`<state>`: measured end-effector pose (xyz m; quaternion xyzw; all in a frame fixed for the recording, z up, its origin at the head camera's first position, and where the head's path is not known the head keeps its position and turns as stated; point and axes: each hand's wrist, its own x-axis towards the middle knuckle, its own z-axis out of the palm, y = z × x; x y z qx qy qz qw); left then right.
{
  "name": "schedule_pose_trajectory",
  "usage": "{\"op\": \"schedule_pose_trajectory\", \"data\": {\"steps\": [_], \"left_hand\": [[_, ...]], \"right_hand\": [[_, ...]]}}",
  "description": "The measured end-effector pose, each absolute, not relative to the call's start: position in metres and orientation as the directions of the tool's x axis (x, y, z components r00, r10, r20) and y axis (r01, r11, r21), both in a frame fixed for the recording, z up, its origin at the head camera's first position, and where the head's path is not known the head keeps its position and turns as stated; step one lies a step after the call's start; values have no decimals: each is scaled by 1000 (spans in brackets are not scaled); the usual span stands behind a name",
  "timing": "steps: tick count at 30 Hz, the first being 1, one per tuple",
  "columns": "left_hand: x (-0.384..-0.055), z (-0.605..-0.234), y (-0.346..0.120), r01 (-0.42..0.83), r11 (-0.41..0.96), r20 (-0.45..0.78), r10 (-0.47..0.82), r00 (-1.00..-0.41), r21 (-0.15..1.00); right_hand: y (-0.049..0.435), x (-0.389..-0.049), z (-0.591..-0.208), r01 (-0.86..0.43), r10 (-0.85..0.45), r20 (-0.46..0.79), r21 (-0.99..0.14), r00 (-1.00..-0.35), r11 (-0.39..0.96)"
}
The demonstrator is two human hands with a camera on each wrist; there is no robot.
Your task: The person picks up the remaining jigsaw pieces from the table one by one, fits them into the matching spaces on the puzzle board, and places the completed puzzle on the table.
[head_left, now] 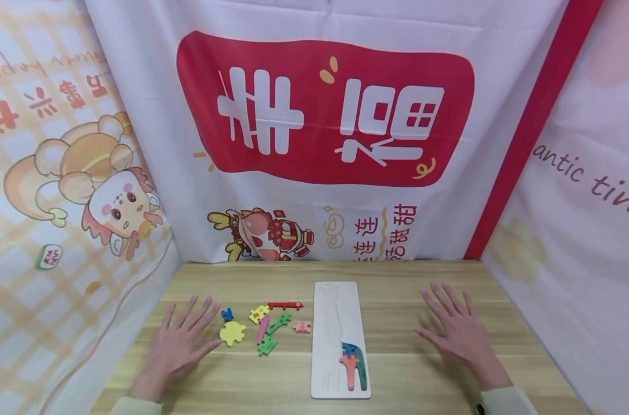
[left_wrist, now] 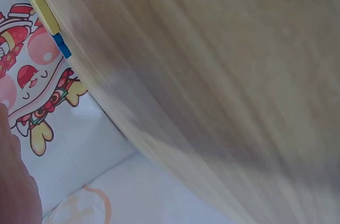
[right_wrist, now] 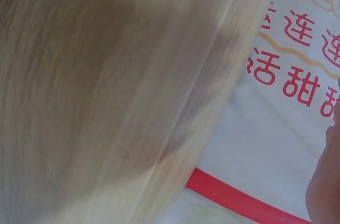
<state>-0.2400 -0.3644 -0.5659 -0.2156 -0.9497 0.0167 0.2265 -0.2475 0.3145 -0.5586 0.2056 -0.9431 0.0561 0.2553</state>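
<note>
My left hand (head_left: 178, 344) lies spread at the left of the table, its thumb close to a yellow puzzle piece (head_left: 232, 333) and a small blue piece (head_left: 227, 314). On the right, my right hand (head_left: 458, 334) is spread too, fingers straight, holding nothing. Between them is a pale wooden puzzle board (head_left: 327, 340) with a dark green piece (head_left: 361, 369), a blue piece (head_left: 350, 349) and a salmon piece (head_left: 350, 369) set in its near right part. Loose pieces left of the board include a red strip (head_left: 285, 305), a pink piece (head_left: 263, 329) and a green piece (head_left: 279, 324).
A yellow and orange piece (head_left: 259, 313), another green piece (head_left: 267, 345) and a light pink piece (head_left: 302, 327) lie in the same group. Printed cloth (head_left: 345, 225) hangs along the back edge of the wooden table (head_left: 402, 380) and on both sides.
</note>
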Motion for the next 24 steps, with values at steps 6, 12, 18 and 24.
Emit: {"op": "schedule_pose_trajectory", "data": {"steps": [6,12,18,24], "left_hand": [[-240,-567,-365,395,907,430,417,-801,-144],[-239,-564,-356,368,927,387,366,-846,-72],[-248,-561,-341,332,943,303,313,-900,15],[-263,-567,-328,334,936,247,299,-922,115]], "right_hand": [[309,-250,-561,-421,-365,505,3,-782,907],[299,-248,-564,-422,-359,474,-29,-804,906],[275,-251,-560,-393,-330,323,-154,-887,906],[250,-258,-564,-443,-375,298,-207,-878,872]]}}
